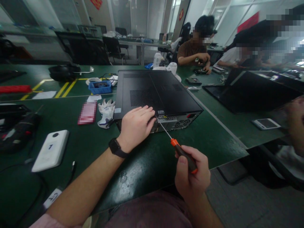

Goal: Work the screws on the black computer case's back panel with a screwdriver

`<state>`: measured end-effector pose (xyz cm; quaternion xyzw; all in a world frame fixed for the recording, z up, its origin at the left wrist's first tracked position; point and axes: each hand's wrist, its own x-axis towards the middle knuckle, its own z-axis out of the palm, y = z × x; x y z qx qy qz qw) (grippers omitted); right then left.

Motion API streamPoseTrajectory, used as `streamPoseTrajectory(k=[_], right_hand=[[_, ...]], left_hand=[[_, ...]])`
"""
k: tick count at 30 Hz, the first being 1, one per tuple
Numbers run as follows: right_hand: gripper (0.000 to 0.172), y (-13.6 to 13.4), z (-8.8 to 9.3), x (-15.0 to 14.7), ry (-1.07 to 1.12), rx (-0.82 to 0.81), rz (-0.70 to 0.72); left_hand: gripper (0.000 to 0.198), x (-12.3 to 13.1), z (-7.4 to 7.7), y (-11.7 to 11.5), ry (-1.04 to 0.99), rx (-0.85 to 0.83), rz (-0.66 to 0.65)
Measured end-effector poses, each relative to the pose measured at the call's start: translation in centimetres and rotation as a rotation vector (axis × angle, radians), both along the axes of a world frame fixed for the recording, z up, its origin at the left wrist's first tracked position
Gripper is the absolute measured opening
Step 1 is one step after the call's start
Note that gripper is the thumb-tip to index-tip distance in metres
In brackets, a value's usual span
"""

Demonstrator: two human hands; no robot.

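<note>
A black desktop computer case (156,91) lies on its side on the green table (142,164), its rear panel facing me. My left hand (136,125), a black watch on its wrist, rests on the case's near edge with the fingers laid flat. My right hand (191,175) is closed round the black and orange handle of a screwdriver (177,146). The screwdriver's thin shaft reaches up and left to the case's rear panel, just beside my left fingertips.
White gloves (106,112), a pink blurred item (87,113) and a blue tray (101,87) lie left of the case. A white device (51,150) sits nearer left. A phone (266,123) and another black case (249,91) are at right. Other people sit behind.
</note>
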<state>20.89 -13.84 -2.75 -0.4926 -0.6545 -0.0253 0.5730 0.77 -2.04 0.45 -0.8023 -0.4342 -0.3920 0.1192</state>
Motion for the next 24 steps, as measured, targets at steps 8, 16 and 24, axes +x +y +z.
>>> streamPoseTrajectory(k=[8,16,24], right_hand=[[0.027,0.4,0.7,0.0,-0.061,0.056,0.026],[0.021,0.6,-0.1,0.6,-0.022,0.023,-0.097],[0.034,1.0,1.2,0.3,-0.076,0.114,0.066]], left_hand=[[0.02,0.0,0.1,0.0,0.008,0.011,-0.001],[0.02,0.0,-0.1,0.1,0.003,0.007,0.001],[0.019,0.1,0.0,0.0,0.021,0.038,0.012]])
